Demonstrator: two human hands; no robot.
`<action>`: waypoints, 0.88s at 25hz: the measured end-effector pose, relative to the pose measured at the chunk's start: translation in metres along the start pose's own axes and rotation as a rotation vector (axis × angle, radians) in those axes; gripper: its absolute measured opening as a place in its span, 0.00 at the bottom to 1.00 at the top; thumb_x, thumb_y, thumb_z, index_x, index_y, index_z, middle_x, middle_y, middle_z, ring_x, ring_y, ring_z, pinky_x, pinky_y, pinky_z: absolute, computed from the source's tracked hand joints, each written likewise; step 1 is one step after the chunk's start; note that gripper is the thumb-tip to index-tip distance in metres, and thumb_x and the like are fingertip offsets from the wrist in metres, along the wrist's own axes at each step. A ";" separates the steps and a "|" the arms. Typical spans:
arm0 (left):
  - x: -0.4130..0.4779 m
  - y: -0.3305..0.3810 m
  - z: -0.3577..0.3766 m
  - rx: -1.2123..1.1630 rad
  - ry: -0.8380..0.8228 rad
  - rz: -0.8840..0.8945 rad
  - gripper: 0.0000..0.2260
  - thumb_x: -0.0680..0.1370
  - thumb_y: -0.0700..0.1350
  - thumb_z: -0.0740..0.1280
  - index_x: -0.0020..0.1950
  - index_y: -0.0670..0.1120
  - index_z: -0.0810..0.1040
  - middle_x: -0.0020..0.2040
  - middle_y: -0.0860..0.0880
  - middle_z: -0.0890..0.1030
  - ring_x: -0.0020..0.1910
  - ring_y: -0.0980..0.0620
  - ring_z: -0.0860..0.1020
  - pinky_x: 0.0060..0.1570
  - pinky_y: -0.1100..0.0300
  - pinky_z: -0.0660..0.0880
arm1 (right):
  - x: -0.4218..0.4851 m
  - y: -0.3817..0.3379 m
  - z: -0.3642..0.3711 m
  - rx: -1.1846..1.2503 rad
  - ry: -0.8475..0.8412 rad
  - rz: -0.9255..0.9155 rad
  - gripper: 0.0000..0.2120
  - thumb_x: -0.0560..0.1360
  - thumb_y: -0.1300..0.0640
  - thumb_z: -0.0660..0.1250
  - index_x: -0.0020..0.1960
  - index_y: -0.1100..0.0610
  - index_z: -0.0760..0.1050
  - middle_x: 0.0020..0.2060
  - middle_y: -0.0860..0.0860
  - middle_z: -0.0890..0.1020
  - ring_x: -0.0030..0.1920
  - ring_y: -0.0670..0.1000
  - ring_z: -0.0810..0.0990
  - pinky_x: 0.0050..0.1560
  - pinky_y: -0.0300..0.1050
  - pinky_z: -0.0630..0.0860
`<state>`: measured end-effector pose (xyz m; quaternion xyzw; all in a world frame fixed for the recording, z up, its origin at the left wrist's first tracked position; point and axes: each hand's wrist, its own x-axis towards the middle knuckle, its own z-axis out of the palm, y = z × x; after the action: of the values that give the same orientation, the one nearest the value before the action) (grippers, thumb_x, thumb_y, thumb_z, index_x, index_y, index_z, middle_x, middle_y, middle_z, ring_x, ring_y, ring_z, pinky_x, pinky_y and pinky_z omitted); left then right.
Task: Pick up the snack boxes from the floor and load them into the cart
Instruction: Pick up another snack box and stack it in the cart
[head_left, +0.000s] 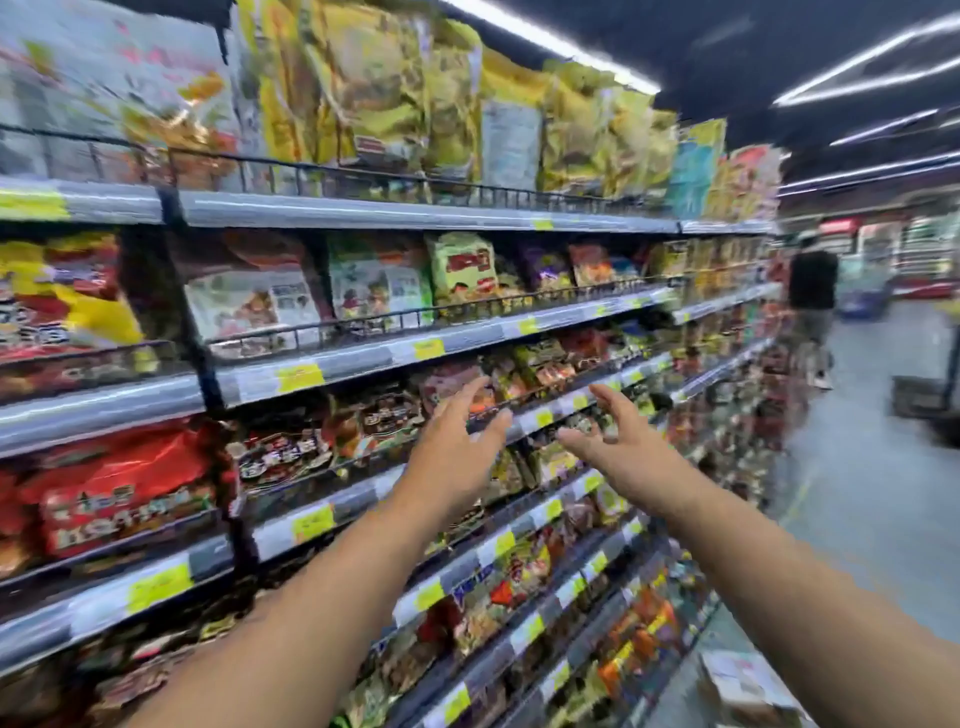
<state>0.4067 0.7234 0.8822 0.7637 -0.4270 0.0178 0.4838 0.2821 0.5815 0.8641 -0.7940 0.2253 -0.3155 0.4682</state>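
Both my arms stretch forward in front of the snack shelves. My left hand (457, 447) is spread, fingers straight, and holds nothing. My right hand (618, 441) is beside it, fingers loosely bent, also holding nothing. A pale box (743, 686) lies on the floor at the bottom right, at the foot of the shelving; the picture is blurred there. A dark cart-like frame (924, 400) shows at the right edge of the aisle, too blurred to tell for certain.
Tall shelves (363, 358) packed with snack bags run along the left, with yellow price tags on their edges. The grey aisle floor (857, 493) runs along the right. A person in a dark top (813, 291) stands far down the aisle.
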 end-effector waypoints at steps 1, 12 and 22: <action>0.020 0.003 0.024 -0.028 -0.051 0.031 0.24 0.81 0.59 0.59 0.76 0.60 0.59 0.79 0.53 0.58 0.77 0.49 0.59 0.73 0.47 0.62 | 0.007 0.011 -0.018 -0.019 0.058 0.025 0.41 0.72 0.37 0.69 0.77 0.41 0.52 0.78 0.44 0.53 0.67 0.53 0.70 0.55 0.47 0.76; 0.114 0.046 0.276 -0.234 -0.484 0.226 0.24 0.81 0.55 0.62 0.76 0.56 0.63 0.76 0.48 0.65 0.72 0.47 0.67 0.68 0.54 0.65 | 0.000 0.151 -0.187 -0.128 0.623 0.293 0.37 0.72 0.42 0.71 0.76 0.43 0.58 0.75 0.51 0.61 0.72 0.55 0.66 0.68 0.58 0.69; 0.170 0.126 0.499 -0.251 -0.604 0.258 0.24 0.80 0.55 0.62 0.76 0.54 0.63 0.75 0.48 0.66 0.73 0.47 0.66 0.71 0.51 0.64 | 0.048 0.279 -0.367 -0.143 0.687 0.354 0.36 0.75 0.45 0.70 0.77 0.44 0.56 0.77 0.50 0.59 0.74 0.54 0.62 0.68 0.53 0.67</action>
<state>0.2374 0.2181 0.7830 0.6089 -0.6427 -0.2007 0.4195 0.0365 0.2013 0.7643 -0.6217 0.5237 -0.4609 0.3562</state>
